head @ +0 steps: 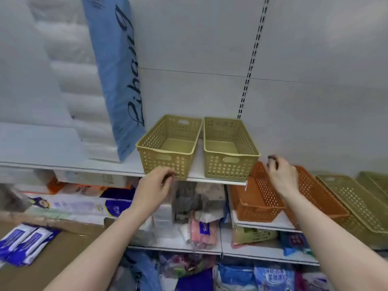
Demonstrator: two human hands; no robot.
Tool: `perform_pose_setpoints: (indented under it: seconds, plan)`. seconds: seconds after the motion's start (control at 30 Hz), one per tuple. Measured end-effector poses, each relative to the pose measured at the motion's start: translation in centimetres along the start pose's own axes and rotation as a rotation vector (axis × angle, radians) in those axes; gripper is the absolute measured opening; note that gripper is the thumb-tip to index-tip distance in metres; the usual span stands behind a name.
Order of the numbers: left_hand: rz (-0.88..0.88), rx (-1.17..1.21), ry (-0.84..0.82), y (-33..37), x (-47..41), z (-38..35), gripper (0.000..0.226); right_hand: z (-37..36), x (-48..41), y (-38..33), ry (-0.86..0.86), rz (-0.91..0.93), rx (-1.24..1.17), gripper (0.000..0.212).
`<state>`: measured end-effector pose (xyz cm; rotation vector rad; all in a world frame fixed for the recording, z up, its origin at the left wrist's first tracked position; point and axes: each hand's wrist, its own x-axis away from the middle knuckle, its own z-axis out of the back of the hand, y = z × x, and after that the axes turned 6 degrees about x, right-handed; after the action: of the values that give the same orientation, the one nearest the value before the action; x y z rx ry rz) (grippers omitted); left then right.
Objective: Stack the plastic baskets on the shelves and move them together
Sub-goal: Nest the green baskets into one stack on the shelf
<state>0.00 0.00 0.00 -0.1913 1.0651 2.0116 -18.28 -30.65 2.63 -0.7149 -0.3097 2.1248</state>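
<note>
Two tan perforated plastic baskets stand side by side on the upper white shelf: the left tan basket and the right tan basket. My left hand is at the front lower corner of the left basket, fingers curled and touching it. My right hand hovers just right of the right basket, fingers bent, holding nothing. Below it on a lower shelf sit two orange baskets, one tilted beside the other, then olive baskets.
A tall blue package and wrapped white rolls fill the upper shelf's left side. Packaged goods crowd the lower shelves. Blue packets lie on a cardboard box at lower left. A slotted upright runs up the back wall.
</note>
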Motion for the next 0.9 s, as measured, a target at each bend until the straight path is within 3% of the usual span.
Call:
perform_pose_setpoints:
  seconds: [0.13,0.23,0.3,0.47,0.6,0.67,0.73,0.83,0.9]
  plan:
    - [-0.196,-0.164,0.228,0.9,-3.1,1.8,0.025,0.4,-3.7,-4.5,-0.096,-0.166,-0.210,0.047]
    - [-0.127,-0.347,0.118,-0.5,-4.6,2.3,0.043,-1.2,-5.0,-6.4,-0.345,-0.291,-0.335,0.051]
    - [-0.079,-0.414,0.040,-1.4,-5.2,2.5,0.040,-2.8,-6.2,-6.1,-0.409,-0.335,-0.323,0.042]
    - [-0.226,-0.362,0.105,-0.7,-5.0,2.1,0.018,-6.0,-11.9,-0.6,-0.257,-0.451,-0.268,0.040]
    - [-0.286,-0.295,0.064,0.5,-4.9,1.6,0.028,0.2,-10.8,-3.3,-0.066,-0.468,-0.514,0.036]
    - [-0.139,-0.212,0.149,1.2,-5.2,2.4,0.040,3.9,-9.0,-6.9,-0.037,-0.421,-0.623,0.019]
    - [0.129,-0.084,0.200,0.7,-6.1,3.3,0.047,5.9,-8.0,-9.8,-0.053,-0.350,-0.720,0.021]
    - [0.442,0.083,0.065,-1.3,-7.2,4.1,0.050,6.4,-6.5,-13.9,-0.171,-0.257,-0.815,0.024]
    - [0.495,0.216,0.023,-1.9,-7.2,4.3,0.039,5.5,-5.3,-16.2,-0.267,-0.248,-0.810,0.023]
